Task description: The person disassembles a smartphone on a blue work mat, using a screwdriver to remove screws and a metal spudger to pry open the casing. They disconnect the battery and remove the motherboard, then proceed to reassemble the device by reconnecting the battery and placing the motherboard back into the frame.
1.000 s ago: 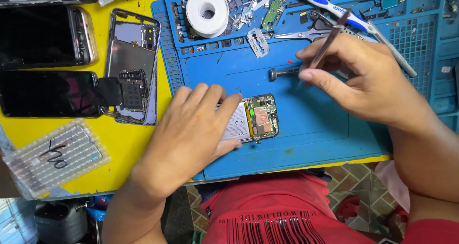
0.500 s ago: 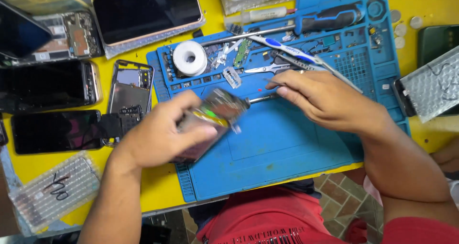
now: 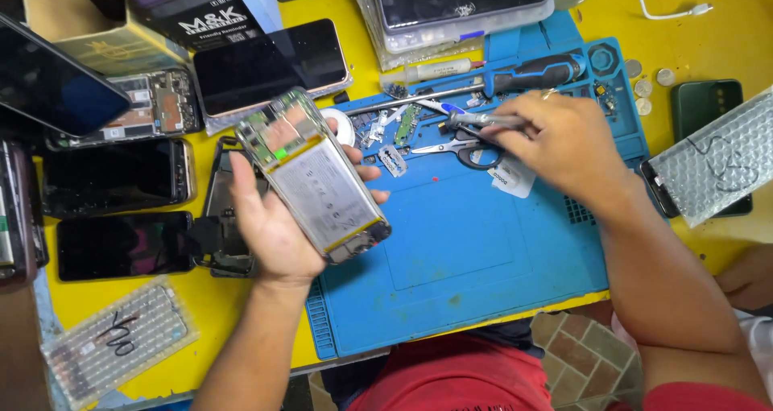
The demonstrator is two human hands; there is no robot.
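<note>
Both hands busy, opened phone [image 3: 318,177] lifted — off mat [image 3: 483,250]

this is looking like a phone repair workshop. dismantled black smartphones [image 3: 117,177] are lying on a yellow table [image 3: 241,314], and small tools are crowding a blue silicone repair mat [image 3: 483,258].

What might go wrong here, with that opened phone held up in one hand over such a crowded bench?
The left hand holds the opened phone up off the blue mat, battery and circuit board exposed; a slip could drop it onto the other phones below.

The right hand holds a thin metal tool beside scissors; poking the exposed battery might damage it.

Small loose parts near the tape roll could easily be knocked away.
</note>
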